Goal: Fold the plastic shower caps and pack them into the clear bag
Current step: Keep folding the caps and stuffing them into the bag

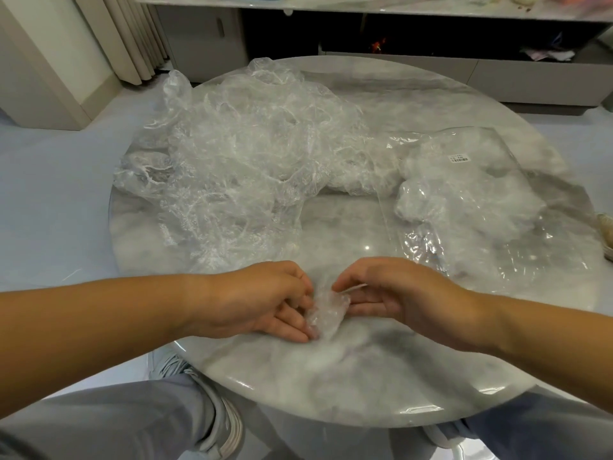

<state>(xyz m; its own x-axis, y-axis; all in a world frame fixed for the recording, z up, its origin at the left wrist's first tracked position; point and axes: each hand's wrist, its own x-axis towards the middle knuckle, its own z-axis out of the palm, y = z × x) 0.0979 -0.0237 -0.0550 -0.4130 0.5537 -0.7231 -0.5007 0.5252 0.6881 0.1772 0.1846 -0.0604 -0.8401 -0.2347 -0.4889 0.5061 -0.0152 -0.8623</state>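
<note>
A small folded shower cap [326, 310] of crinkled clear plastic lies near the front of the round marble table [365, 386]. My left hand [265, 300] pinches its left side with curled fingers. My right hand [391, 293] grips its right end, thumb over the top. A large heap of loose shower caps [238, 161] covers the back left of the table. The clear bag [491, 207], with a small barcode label, lies at the right and holds several folded caps.
A low grey cabinet [497, 78] with a dark open shelf stands behind the table. Pale curtains [132, 34] hang at the back left. My knees in grey trousers [109, 419] sit under the table's front edge. A beige object [606, 230] pokes in at the right edge.
</note>
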